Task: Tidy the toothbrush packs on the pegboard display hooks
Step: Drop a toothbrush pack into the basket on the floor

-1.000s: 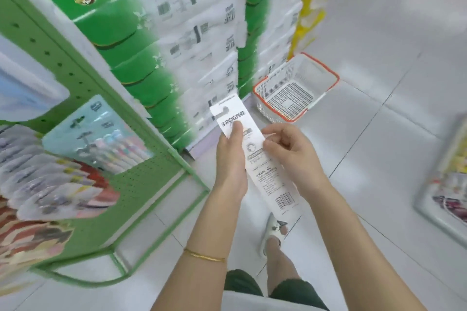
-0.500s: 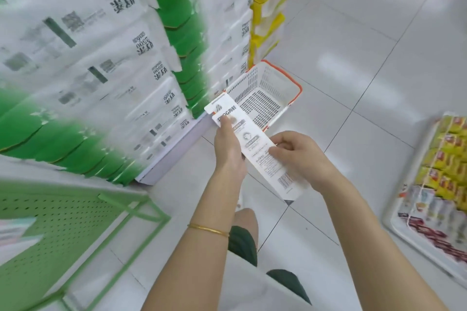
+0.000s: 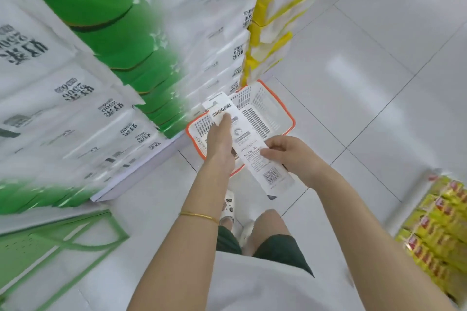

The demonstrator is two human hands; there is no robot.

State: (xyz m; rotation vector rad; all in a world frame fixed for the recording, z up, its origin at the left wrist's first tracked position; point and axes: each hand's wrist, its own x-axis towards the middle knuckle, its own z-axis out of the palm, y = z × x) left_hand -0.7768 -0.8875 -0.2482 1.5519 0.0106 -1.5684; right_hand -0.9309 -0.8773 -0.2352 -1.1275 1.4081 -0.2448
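Toothbrush pack (image 3: pixel 249 144): where was it?

In the middle of the frame, held in the air by both hands. Its upper half overlapped a white basket (image 3: pixel 290 122) with an orange rim that stood on the tiled floor (image 3: pixel 366 83). The pack ran slantwise, hang-tab end toward the upper left, barcode end toward the lower right.

What could be read on it?

"FROG" in capitals near the top, partly under a fingertip. Below came a round emblem and lines of print too fine to make out, then a barcode near the bottom.

And the grip?

The left hand (image 3: pixel 219 144), a thin gold bracelet (image 3: pixel 199 216) on its wrist, held the upper part. One digit lay straight up the front to the "FROG" print, and its other fingers were out of sight. The right hand (image 3: pixel 290 156) pinched the pack's right edge at mid-length, fingers curled.

Other writing nearby?

The white-and-green wrapped bundles (image 3: pixel 75 88) stacked across the upper left carried "2500", seen upside down, with characters and barcodes, all blurred. Yellow bundles (image 3: pixel 273 20) stood beyond them at the top centre.

Anything else?

A corner of the green pegboard stand (image 3: pixel 38 250) at the lower left, and rows of yellow and red packets (image 3: pixel 439 225) at the lower right, their print unreadable.
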